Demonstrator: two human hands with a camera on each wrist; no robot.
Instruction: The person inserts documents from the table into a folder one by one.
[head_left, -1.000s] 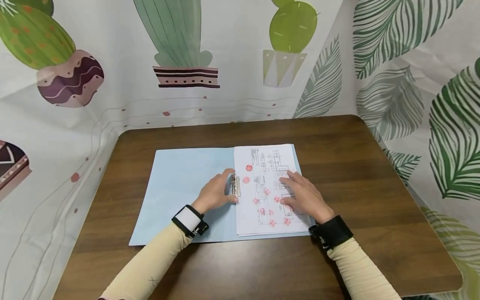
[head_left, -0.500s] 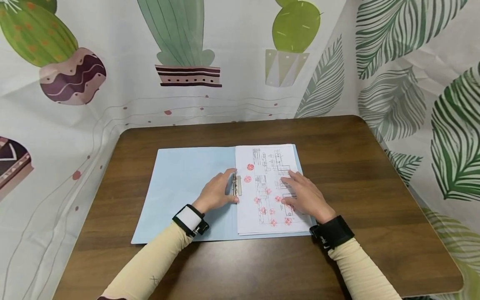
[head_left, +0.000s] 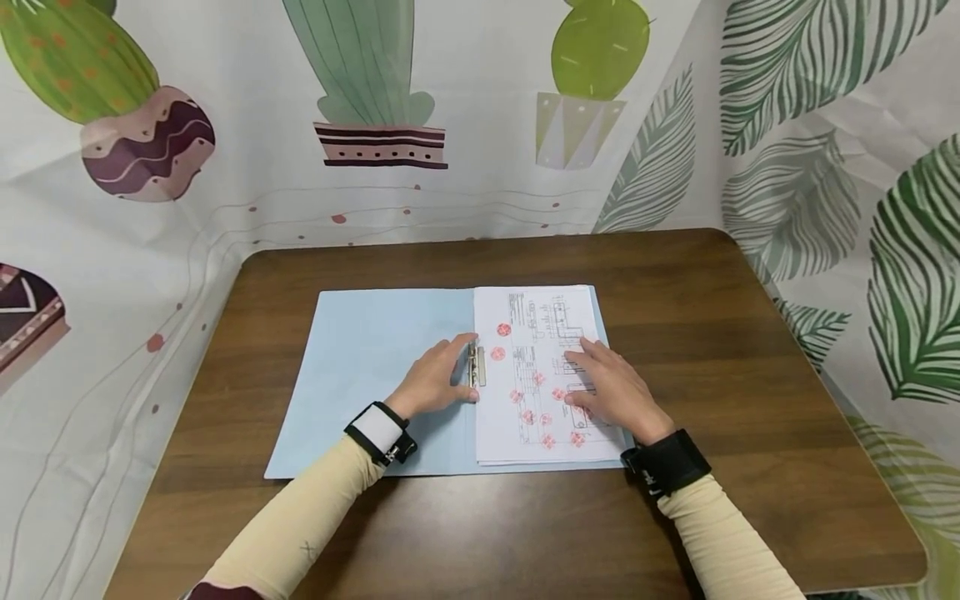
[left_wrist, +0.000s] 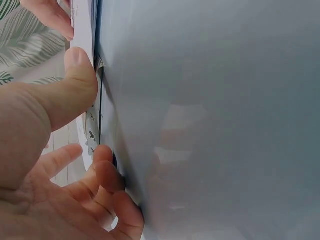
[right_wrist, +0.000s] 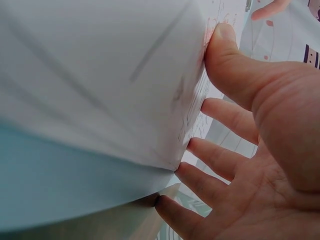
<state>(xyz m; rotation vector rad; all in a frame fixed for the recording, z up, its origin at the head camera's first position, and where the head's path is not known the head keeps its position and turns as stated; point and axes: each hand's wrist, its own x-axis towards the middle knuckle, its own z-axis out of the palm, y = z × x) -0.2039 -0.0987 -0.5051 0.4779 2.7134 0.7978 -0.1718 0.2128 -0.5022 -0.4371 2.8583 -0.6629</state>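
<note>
A light blue folder lies spread wide on the table. On its right half rests a stack of white sheets with line drawings and red round stamps. A metal clip sits along the fold at the sheets' left edge. My left hand is beside that clip, thumb near its lower end and forefinger near its upper end; in the left wrist view its fingertips touch the folder. My right hand rests on the sheets with fingers spread, its thumb touching the paper.
The brown wooden table extends around the folder, with rounded far corners. Behind it hangs a white cloth printed with cacti and leaves. Black straps with small devices sit on both wrists over pale sleeves.
The whole head view shifts slightly, with the folder appearing a little further right and higher. Both hands keep their places on the folder and sheets.
</note>
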